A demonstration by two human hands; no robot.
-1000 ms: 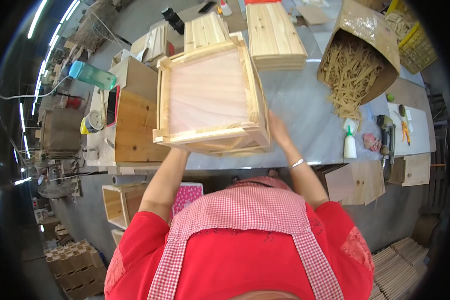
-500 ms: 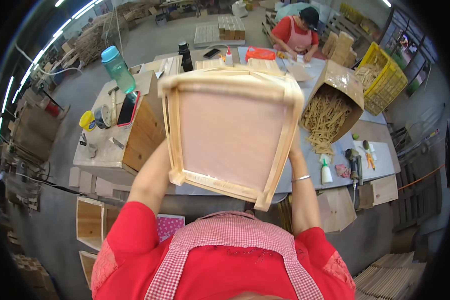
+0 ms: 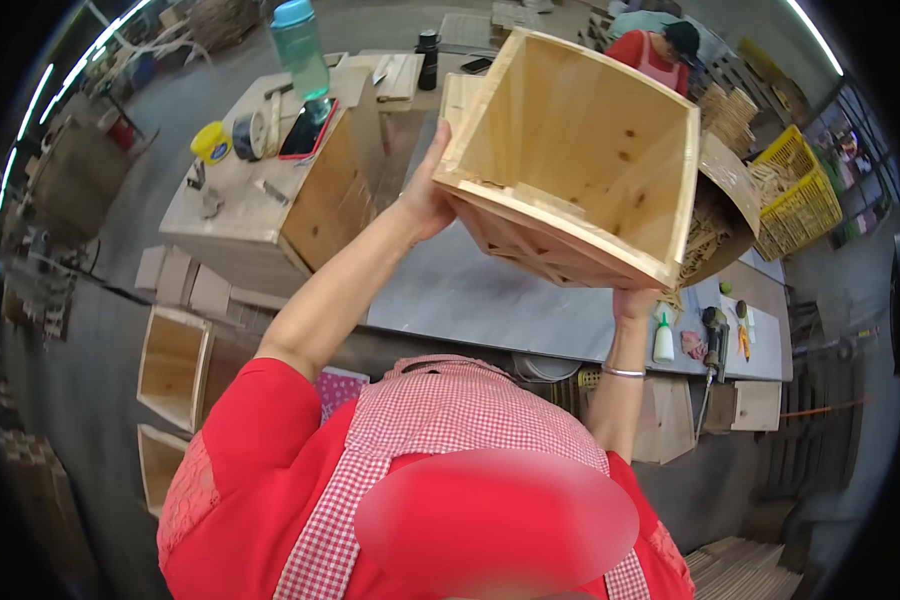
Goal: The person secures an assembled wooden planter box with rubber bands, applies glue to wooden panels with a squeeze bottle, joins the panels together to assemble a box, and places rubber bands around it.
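A pale pine box is held up over the grey worktable, tilted, with its hollow mouth facing me. Knots show on its inner wall, and crossed wooden strips run along its near outer side. My left hand grips the box's left side near the corner, fingers partly behind it. Beneath the lower right corner, my right hand supports the box; most of its fingers are hidden by the wood.
On the left, a wooden cabinet bears a teal bottle, a phone and tape. Right of the box are a carton of wood strips, a glue bottle and a power tool. A co-worker sits beyond.
The box has turned from showing its flat panel to showing its hollow inside, and has shifted right. My left hand has come into sight on its left side.
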